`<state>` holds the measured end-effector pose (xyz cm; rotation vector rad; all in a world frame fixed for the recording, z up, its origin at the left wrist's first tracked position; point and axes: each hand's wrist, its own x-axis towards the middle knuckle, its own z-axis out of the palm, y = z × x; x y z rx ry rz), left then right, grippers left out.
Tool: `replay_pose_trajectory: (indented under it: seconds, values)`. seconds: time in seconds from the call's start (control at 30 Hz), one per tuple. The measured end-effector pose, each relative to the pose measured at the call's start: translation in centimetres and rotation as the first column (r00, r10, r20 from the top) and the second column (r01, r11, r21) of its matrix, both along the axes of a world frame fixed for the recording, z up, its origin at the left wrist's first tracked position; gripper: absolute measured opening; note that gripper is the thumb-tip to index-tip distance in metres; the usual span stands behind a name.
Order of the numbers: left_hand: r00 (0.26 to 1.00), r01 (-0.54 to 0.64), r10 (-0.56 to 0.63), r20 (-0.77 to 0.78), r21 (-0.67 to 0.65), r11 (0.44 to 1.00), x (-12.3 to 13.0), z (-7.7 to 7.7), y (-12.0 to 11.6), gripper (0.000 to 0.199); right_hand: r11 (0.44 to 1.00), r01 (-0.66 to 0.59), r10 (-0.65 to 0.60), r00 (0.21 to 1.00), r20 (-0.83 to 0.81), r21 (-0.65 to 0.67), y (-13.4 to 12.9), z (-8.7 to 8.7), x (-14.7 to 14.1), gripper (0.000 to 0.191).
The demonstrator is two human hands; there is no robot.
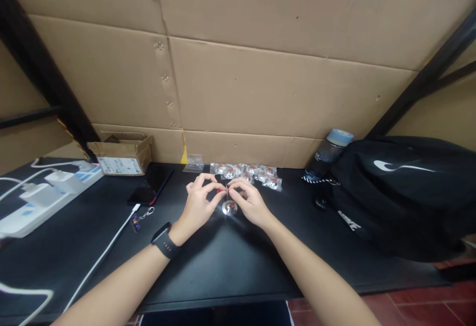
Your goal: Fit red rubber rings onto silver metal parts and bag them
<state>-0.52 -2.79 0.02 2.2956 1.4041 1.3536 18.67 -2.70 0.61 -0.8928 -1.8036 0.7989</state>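
My left hand (199, 202) and my right hand (248, 200) meet over the middle of the black table (230, 261). Together their fingertips pinch a small item with a red part and a thin metal ring (225, 190). A round silver disc (229, 208) hangs or lies just below the fingers; I cannot tell which. A black watch sits on my left wrist (165, 240). Behind the hands lies a row of several small clear bags (247, 172) with red and white pieces inside.
A white power strip (44, 194) with plugs and cables lies at the left. A small cardboard box (122, 156), a dark phone (150, 184), a keychain (139, 219) and a white cable are nearby. A water bottle (329, 152) and black bag (401, 192) stand at right. Cardboard wall behind.
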Motion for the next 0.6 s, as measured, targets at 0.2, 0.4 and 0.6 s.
replay_pose_trajectory:
  seconds: [0.2, 0.4, 0.6]
  values:
    - [0.998, 0.053, -0.051, 0.032, -0.040, 0.998, 0.2, 0.3, -0.3, 0.021, 0.995, 0.058, -0.067, 0.991, 0.113, 0.084, -0.1, 0.0, 0.0, 0.014]
    - [0.975, 0.117, -0.130, -0.180, -0.083, 0.990, 0.0, -0.1, -0.2, 0.023, 0.981, 0.073, -0.110, 0.972, 0.207, 0.178, 0.0, 0.1, 0.6, 0.009]
    - [0.950, 0.180, -0.215, -0.227, -0.167, 0.969, 0.1, -1.1, 0.2, 0.030, 0.964, 0.083, -0.162, 0.937, 0.308, 0.253, 0.7, 0.4, 2.2, 0.007]
